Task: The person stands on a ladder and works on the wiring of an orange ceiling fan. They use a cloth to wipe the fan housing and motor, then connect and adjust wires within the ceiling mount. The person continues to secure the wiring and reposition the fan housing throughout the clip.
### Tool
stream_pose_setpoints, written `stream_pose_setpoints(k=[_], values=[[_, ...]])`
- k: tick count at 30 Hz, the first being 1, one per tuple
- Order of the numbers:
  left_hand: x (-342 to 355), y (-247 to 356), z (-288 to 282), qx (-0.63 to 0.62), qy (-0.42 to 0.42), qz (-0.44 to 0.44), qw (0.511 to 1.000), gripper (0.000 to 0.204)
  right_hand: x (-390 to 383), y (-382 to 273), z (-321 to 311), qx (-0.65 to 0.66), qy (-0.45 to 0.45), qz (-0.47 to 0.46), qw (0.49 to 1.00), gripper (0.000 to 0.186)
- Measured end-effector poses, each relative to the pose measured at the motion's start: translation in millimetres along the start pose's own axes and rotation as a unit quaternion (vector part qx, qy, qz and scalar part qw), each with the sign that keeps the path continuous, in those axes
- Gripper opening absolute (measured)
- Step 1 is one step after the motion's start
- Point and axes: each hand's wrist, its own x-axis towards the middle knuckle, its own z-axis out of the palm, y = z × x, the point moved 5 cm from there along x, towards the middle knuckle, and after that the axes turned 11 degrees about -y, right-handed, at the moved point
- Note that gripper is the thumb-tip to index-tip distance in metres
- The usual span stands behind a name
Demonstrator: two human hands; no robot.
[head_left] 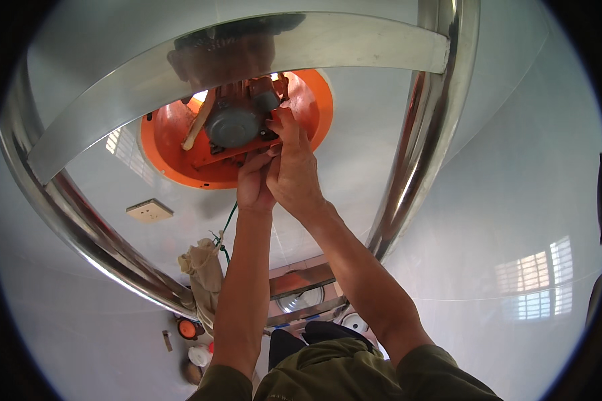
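An orange round fan housing (165, 154) is set in the pale tiled wall, with a grey motor (233, 125) and a pale wooden piece (201, 117) inside. My right hand (291, 160) reaches to the motor's right side, index finger bent against the orange bracket beside it, thumb near the bracket's lower edge. My left hand (256, 180) is just below and left of it, fingers curled up at the underside of the bracket; whatever they grip is hidden. A green cord (231, 217) hangs from below the housing, behind my left arm.
A stainless-steel ladder frame (411, 174) surrounds my arms, with a curved crossbar (114, 93) above and steps (301, 281) below. A wall socket (150, 210) sits left of the housing. A beige cloth bag (201, 274) hangs by the left rail. Small items (188, 329) lie low at left.
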Motion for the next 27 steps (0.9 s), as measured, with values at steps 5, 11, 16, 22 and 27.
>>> stream_pose_setpoints(k=[5, 11, 16, 22, 27], values=[[-4.0, -0.7, -4.9, 0.020, 0.014, -0.005, 1.000, 0.047, -1.2, 8.6, 3.0, -0.016, -0.027, 0.024, 0.999, 0.064], [-4.9, -0.6, -15.9, 0.020, 0.031, -0.019, 0.999, 0.046, 5.0, 4.6, 1.1, -0.120, -0.023, -0.020, 0.992, 0.045], [-6.2, -0.1, -18.9, 0.006, 0.042, -0.006, 0.999, 0.047, 12.5, 7.8, 7.2, -0.162, -0.070, -0.016, 0.984, 0.043], [-7.7, -1.8, -22.4, -0.034, 0.029, -0.019, 0.999, 0.055, 18.9, 12.4, 5.6, -0.176, -0.115, -0.007, 0.978, 0.053], [-5.5, -1.5, -14.7, -0.039, 0.034, -0.021, 0.998, 0.057, 18.5, 13.3, 4.7, -0.156, -0.111, 0.016, 0.981, 0.057]])
